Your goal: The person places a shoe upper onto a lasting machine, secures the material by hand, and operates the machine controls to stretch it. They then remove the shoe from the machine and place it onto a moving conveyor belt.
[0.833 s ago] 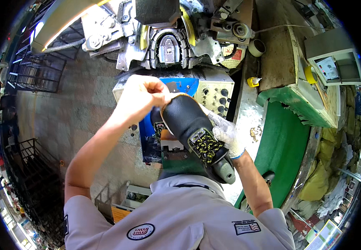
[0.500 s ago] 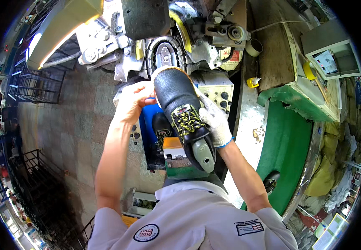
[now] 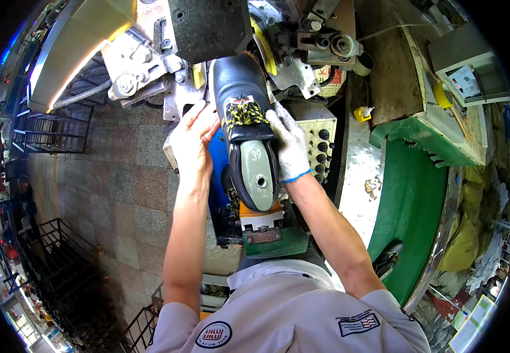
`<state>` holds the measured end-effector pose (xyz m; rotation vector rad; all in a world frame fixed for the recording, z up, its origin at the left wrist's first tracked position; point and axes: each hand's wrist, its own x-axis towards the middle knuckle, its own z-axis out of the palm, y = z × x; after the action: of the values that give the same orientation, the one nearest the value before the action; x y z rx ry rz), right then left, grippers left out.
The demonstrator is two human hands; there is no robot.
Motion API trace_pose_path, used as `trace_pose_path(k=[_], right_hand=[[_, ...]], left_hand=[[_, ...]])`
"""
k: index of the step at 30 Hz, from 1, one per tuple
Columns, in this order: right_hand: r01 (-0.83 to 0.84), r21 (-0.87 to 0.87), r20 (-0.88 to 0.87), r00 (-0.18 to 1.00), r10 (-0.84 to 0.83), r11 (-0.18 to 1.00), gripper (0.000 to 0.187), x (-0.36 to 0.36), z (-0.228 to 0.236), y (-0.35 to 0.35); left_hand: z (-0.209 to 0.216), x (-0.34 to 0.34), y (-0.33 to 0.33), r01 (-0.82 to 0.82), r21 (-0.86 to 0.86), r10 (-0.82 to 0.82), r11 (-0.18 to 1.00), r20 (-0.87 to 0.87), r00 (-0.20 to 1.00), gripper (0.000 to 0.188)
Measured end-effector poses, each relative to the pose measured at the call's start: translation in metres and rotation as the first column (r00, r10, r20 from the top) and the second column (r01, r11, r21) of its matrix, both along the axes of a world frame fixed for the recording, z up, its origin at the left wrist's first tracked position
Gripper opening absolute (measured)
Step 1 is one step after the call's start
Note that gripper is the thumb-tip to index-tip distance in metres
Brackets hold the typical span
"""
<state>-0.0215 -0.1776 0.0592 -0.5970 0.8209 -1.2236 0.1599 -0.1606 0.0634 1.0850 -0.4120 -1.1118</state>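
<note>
A black leather shoe upper [image 3: 240,79] sits on a grey-green shoe last [image 3: 256,165], with black and yellow laces [image 3: 246,112] tied across it. Its toe points away from me, into the jaws of the machine and just below a dark metal block [image 3: 211,29]. My bare left hand [image 3: 197,138] holds the shoe's left side, fingers bent against its edge. On the opposite side my right hand [image 3: 289,138], in a white knit glove with a blue cuff, grips it near the laces. Parts of the fingers of both hands are hidden by the shoe.
Metal arms with yellow pads [image 3: 263,44] flank the toe. A control box with black knobs [image 3: 319,141] stands to the right. Below the last is an orange and green support [image 3: 272,241]. Another black shoe [image 3: 387,259] lies on the green surface [image 3: 411,206] at right.
Both hands have carried the shoe upper forward, away from me, and turned it straighter. Its toe has passed from in front of the machine's jaws to among them, below the dark block.
</note>
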Motion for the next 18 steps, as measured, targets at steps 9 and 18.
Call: trace_pose_path(k=[9,18], right_hand=[[0.055,-0.014,-0.201,0.978,-0.057,0.998,0.055,0.011,-0.027,0.007],[0.078,0.029,-0.283,0.957,-0.067,0.996,0.046,0.011,-0.022,0.004]], left_hand=[[-0.015,-0.031,0.023,-0.031,0.154,0.030,0.988,0.004,1.000,0.029],[-0.005,-0.046,0.040,0.267,0.253,-0.180,0.930,-0.319,0.931,0.060]])
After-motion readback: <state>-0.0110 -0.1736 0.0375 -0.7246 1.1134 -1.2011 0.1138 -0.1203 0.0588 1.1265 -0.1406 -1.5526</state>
